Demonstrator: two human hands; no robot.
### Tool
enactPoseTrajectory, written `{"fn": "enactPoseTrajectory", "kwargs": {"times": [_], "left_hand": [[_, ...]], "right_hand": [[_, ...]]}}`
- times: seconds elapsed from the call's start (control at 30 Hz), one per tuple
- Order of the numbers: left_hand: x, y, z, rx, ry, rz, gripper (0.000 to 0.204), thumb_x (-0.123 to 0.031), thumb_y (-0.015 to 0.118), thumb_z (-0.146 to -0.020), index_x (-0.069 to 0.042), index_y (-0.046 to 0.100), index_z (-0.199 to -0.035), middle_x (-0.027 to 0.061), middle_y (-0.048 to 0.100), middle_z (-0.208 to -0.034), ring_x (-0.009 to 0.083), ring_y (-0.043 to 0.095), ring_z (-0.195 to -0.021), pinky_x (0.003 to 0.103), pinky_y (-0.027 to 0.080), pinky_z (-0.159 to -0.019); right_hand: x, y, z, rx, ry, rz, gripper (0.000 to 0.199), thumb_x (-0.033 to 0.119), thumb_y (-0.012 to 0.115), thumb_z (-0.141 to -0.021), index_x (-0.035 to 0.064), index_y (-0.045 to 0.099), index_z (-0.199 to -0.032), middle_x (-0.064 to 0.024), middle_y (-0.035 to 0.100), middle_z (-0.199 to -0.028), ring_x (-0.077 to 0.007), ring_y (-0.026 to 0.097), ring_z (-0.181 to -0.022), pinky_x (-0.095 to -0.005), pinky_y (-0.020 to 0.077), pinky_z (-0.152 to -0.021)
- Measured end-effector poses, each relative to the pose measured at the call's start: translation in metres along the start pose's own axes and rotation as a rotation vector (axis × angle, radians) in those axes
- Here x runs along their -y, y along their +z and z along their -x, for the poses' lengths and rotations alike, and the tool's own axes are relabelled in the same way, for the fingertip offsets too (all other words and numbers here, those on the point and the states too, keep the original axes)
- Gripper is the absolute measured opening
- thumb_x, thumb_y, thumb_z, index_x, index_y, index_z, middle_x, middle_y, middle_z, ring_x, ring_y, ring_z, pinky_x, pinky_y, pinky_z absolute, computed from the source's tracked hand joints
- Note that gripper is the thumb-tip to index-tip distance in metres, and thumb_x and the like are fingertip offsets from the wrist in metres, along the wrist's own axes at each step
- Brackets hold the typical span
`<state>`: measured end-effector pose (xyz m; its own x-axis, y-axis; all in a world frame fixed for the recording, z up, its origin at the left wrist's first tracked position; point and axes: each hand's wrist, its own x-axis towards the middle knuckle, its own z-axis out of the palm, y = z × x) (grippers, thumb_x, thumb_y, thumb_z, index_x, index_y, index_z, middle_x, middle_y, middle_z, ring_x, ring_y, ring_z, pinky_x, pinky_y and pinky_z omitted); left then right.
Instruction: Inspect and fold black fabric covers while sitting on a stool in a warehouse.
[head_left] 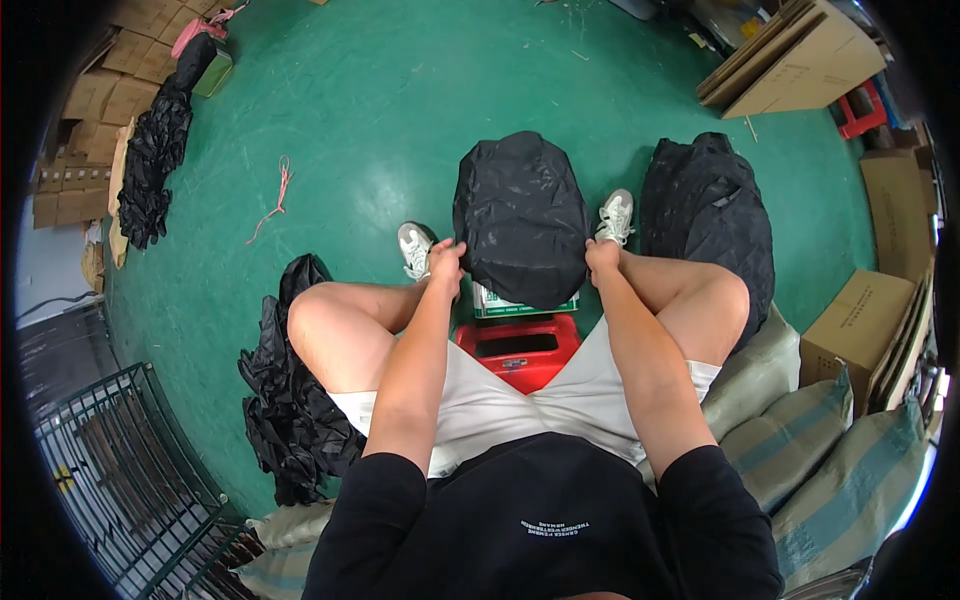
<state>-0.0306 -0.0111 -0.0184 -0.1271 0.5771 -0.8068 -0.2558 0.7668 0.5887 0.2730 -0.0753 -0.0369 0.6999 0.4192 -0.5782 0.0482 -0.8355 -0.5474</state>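
A black fabric cover [522, 215], rounded and slightly wrinkled, lies spread between my knees over a green-and-white box or tin [528, 305]. Only the near edge of that box shows beneath the fabric. At the cover's left edge, my left hand [447, 265] is closed, gripping the fabric. My right hand [602, 258] pinches the opposite edge, level with the left. Just to the right stands a larger bulging stack of similar black covers [708, 205]. By my left leg a crumpled heap of black fabric [290, 400] hangs down low.
A red plastic stool [520, 352] is under me. Pink string [282, 190] lies on the green floor. Filled woven sacks [790, 440] and cartons [858, 320] line the right side. A metal rack [130, 480] stands at lower left, more black fabric [155, 165] at far left.
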Motion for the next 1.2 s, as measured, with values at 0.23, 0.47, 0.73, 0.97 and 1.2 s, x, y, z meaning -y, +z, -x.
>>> {"fn": "enactPoseTrajectory", "kwargs": {"times": [0.23, 0.47, 0.73, 0.97, 1.2], "left_hand": [[-0.016, 0.032, 0.011, 0.242, 0.19, 0.3, 0.059, -0.011, 0.07, -0.086, -0.009, 0.04, -0.137, 0.0099, 0.061, -0.116, 0.0208, 0.061, -0.101, 0.033, 0.05, -0.078], [0.008, 0.01, 0.017, 0.091, -0.025, 0.0, 0.063, -0.026, 0.076, -0.082, -0.001, 0.049, -0.133, 0.0096, 0.063, -0.114, 0.0193, 0.059, -0.1, 0.035, 0.046, -0.078], [0.044, -0.011, 0.011, 0.027, 0.113, -0.173, 0.045, -0.023, 0.073, -0.086, 0.006, 0.058, -0.116, 0.0122, 0.063, -0.116, 0.0238, 0.061, -0.101, 0.039, 0.049, -0.087], [0.059, -0.018, 0.018, -0.214, 0.162, -0.351, 0.05, -0.026, 0.074, -0.086, 0.004, 0.056, -0.121, 0.0109, 0.062, -0.119, 0.0228, 0.06, -0.101, 0.035, 0.046, -0.087], [0.053, -0.014, 0.044, -0.074, 0.229, -0.571, 0.029, -0.031, 0.069, -0.087, -0.005, 0.058, -0.083, 0.0049, 0.058, -0.084, 0.018, 0.053, -0.07, 0.034, 0.043, -0.058]], "right_hand": [[-0.015, -0.012, -0.028, 0.078, -0.055, -0.365, 0.026, 0.023, 0.067, -0.09, 0.0007, 0.061, -0.103, -0.0103, 0.065, -0.097, -0.0246, 0.061, -0.085, -0.0401, 0.0498, -0.072], [-0.001, -0.013, 0.02, 0.262, 0.216, -0.089, 0.027, 0.029, 0.061, -0.095, 0.0075, 0.052, -0.109, -0.0091, 0.053, -0.072, -0.0199, 0.044, -0.044, -0.0322, 0.0315, -0.035], [-0.038, -0.003, 0.02, 0.221, 0.028, 0.06, 0.025, 0.028, 0.053, -0.095, 0.0055, 0.059, -0.104, -0.0097, 0.059, -0.071, -0.021, 0.053, -0.042, -0.0336, 0.0364, -0.035], [-0.04, -0.008, 0.019, 0.406, 0.052, 0.322, 0.026, 0.027, 0.048, -0.093, 0.0051, 0.059, -0.101, -0.0114, 0.063, -0.074, -0.0232, 0.056, -0.047, -0.0405, 0.0394, -0.039], [-0.039, -0.01, 0.023, 0.165, 0.068, 0.319, 0.032, 0.021, 0.05, -0.086, -0.0016, 0.067, -0.102, -0.024, 0.067, -0.109, -0.0397, 0.065, -0.098, -0.0458, 0.0494, -0.088]]}}
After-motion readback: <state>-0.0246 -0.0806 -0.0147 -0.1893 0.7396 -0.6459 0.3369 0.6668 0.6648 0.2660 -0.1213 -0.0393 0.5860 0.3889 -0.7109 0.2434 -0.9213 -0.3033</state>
